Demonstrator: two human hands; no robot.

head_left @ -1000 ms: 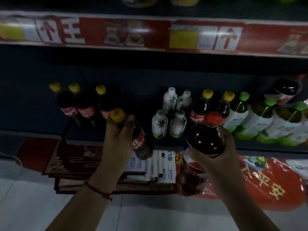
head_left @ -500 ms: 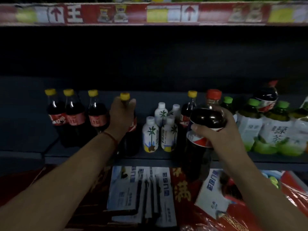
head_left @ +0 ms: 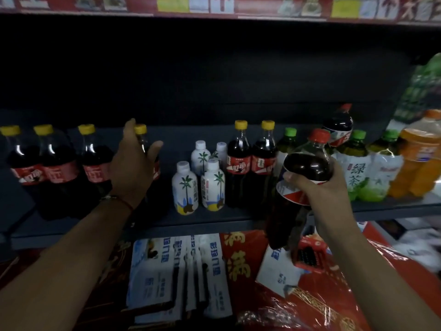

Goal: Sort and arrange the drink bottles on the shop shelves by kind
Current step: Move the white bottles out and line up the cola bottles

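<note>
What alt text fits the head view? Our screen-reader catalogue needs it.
A person's left hand grips a yellow-capped cola bottle on a dark shelf, while the right hand holds a large red-capped cola bottle before it.

1. The yellow-capped cola bottle (head_left: 143, 149) was carried tilted in front of the shelf a second ago — now it stands upright on the dark shelf (head_left: 210, 217), just right of the three matching colas, with the left hand (head_left: 132, 166) curled round its neck and shoulder.
2. The thumb and fingers of the left hand (head_left: 155, 146) have loosened; the cap now pokes up between them.
3. The right hand (head_left: 322, 187) has lifted the big red-capped cola bottle (head_left: 303, 177) — its fingertips (head_left: 290, 176) now sit on the label, level with the shelf's standing bottles.
</note>
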